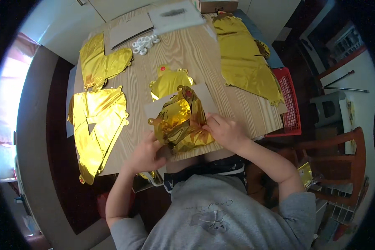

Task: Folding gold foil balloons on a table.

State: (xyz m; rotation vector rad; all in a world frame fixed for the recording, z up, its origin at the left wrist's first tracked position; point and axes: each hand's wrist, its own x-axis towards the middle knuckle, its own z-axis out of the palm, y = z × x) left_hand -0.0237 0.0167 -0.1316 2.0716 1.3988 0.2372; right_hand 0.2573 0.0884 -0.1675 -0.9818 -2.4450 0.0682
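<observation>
A crumpled gold foil balloon lies half folded on a grey card sheet at the near edge of a wooden table. My left hand grips the balloon's near left corner. My right hand pinches its right edge. Just beyond it lies another flat gold foil piece with a small red dot at its top.
More flat gold foil balloons lie at the left, back left and right. White plastic clips, cardboard and a white sheet sit at the back. A red basket and a wooden chair stand to the right.
</observation>
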